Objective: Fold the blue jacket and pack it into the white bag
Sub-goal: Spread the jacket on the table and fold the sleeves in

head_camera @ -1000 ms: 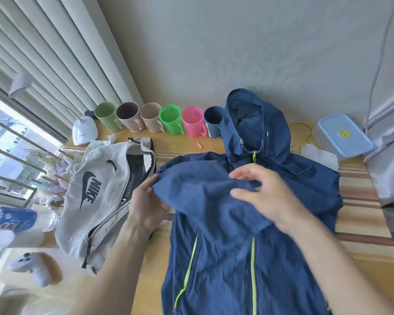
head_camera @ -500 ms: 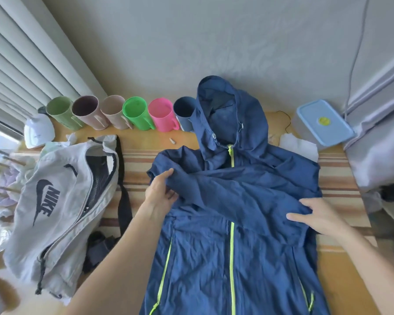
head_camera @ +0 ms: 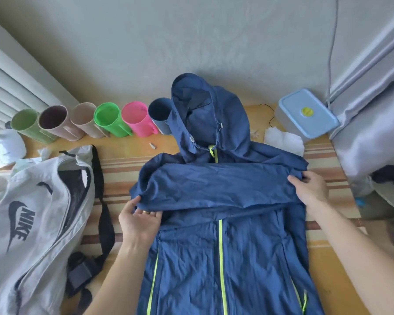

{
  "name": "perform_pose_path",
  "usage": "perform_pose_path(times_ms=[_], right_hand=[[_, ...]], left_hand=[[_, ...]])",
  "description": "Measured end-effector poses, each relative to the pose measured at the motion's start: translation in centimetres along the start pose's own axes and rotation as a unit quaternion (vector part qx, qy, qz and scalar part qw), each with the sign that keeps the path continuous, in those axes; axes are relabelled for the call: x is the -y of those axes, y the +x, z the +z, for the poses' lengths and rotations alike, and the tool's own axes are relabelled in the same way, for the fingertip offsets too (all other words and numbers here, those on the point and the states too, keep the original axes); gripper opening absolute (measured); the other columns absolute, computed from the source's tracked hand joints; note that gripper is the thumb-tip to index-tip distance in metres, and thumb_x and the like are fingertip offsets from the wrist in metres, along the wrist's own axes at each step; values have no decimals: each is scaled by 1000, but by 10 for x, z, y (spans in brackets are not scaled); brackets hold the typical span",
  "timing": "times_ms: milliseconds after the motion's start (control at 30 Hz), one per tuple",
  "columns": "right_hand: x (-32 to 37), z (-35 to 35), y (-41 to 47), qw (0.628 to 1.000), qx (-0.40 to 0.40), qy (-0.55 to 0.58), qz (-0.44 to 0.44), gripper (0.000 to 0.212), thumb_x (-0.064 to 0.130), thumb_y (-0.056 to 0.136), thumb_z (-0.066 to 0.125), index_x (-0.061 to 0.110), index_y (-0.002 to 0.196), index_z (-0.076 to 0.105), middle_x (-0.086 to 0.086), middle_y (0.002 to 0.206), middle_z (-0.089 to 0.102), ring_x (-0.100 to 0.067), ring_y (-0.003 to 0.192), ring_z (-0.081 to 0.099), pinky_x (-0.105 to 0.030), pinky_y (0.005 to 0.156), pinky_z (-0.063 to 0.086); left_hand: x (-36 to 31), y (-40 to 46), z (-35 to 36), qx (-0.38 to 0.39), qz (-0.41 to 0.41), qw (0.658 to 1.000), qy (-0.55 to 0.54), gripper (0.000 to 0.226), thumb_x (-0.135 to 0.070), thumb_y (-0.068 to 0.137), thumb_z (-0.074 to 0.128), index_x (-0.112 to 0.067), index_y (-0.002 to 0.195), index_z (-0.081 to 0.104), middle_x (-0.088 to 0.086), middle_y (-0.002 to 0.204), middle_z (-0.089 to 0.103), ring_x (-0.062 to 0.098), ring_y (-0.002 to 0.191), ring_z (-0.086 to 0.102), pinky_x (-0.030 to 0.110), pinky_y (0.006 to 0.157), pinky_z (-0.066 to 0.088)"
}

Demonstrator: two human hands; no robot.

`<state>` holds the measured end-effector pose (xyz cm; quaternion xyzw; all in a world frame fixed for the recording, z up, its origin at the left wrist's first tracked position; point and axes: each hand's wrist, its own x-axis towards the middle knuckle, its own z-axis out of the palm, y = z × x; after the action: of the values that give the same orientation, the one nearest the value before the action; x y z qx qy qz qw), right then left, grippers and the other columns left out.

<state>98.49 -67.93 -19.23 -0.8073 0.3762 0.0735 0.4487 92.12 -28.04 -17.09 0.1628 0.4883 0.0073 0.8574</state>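
Note:
The blue jacket lies front up on the table, hood toward the wall, with yellow-green zips. Its sleeves are folded across the chest in a horizontal band. My left hand pinches the left end of that band, thumb on top. My right hand grips the band's right end at the jacket's shoulder. The white bag, with a dark logo, lies to the left of the jacket with its zip open and the dark inside showing.
A row of coloured mugs lines the wall behind. A blue-lidded box and white tissue sit at the back right. The bag's black strap lies between bag and jacket. Grey fabric is piled at the right.
The sleeve has been drawn flat across the chest. My right hand moved out to the jacket's right edge, and my left hand shifted down to the band's left end.

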Motion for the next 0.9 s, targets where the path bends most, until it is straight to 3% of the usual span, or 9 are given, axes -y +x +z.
perform_pose_path(times_ms=[133, 200, 267, 367, 433, 500, 600, 800, 900], right_hand=[[2, 5, -5, 995, -58, -22, -77, 16, 25, 95, 69, 10, 103, 69, -10, 93, 71, -35, 93, 66, -35, 81, 47], [5, 5, -6, 986, -84, -83, -119, 26, 25, 93, 71, 7, 112, 68, -14, 99, 73, -39, 98, 66, -41, 83, 48], [8, 6, -8, 970, -113, -145, -158, 43, 25, 91, 72, 7, 128, 60, -19, 119, 67, -41, 113, 60, -47, 91, 48], [8, 19, -16, 905, -140, -220, -336, 51, 26, 98, 62, 6, 143, 49, -25, 141, 53, -44, 131, 48, -53, 106, 41], [-2, 33, -18, 859, -57, -313, -401, 58, 36, 102, 50, 10, 153, 41, -27, 157, 41, -44, 145, 38, -54, 116, 36], [-15, 44, -20, 831, 73, -410, -369, 71, 52, 101, 31, 14, 160, 30, -23, 167, 25, -41, 154, 26, -56, 120, 32], [-13, 44, -19, 837, 105, -404, -353, 79, 60, 98, 22, 12, 161, 28, -15, 170, 19, -34, 157, 20, -51, 127, 22], [129, 43, -10, 966, 43, -13, -253, 58, 49, 98, 59, 14, 143, 54, -1, 149, 56, -21, 139, 49, -26, 106, 34], [206, 59, 12, 975, 75, -19, -210, 72, 63, 92, 58, 14, 145, 53, -3, 149, 58, -24, 137, 53, -36, 106, 39]], left_hand=[[-1, -7, 0, -86, 57, 988, 115, 22, -12, 91, 65, -8, 113, 66, 9, 119, 72, 24, 103, 73, 34, 88, 57], [4, -10, -5, -182, 136, 944, 241, 23, -6, 88, 65, -7, 110, 63, 13, 97, 62, 26, 89, 65, 39, 88, 59], [14, -15, -8, -275, 308, 814, 408, 33, -4, 87, 64, -10, 118, 57, 13, 111, 57, 31, 103, 60, 46, 100, 53], [33, -16, 7, -70, 602, 496, 623, 41, -9, 99, 58, -13, 139, 56, 15, 150, 49, 35, 144, 39, 48, 117, 36], [45, 11, 9, 62, 586, 286, 755, 51, -28, 106, 49, -19, 155, 45, 16, 167, 34, 35, 156, 25, 49, 126, 24], [50, 34, 1, 92, 480, 213, 846, 60, -48, 106, 31, -27, 163, 29, 11, 172, 18, 31, 158, 23, 46, 128, 18], [46, 44, -2, 84, 427, 247, 866, 67, -55, 104, 26, -22, 161, 34, 13, 167, 34, 33, 149, 41, 44, 124, 29], [12, 7, 138, 1, 574, 545, 611, 30, -41, 96, 65, -16, 112, 65, 1, 104, 69, 26, 97, 62, 32, 87, 43], [-1, 20, 216, -46, 533, 575, 619, 52, -57, 86, 69, -13, 112, 65, 3, 98, 74, 28, 102, 66, 39, 88, 46]])
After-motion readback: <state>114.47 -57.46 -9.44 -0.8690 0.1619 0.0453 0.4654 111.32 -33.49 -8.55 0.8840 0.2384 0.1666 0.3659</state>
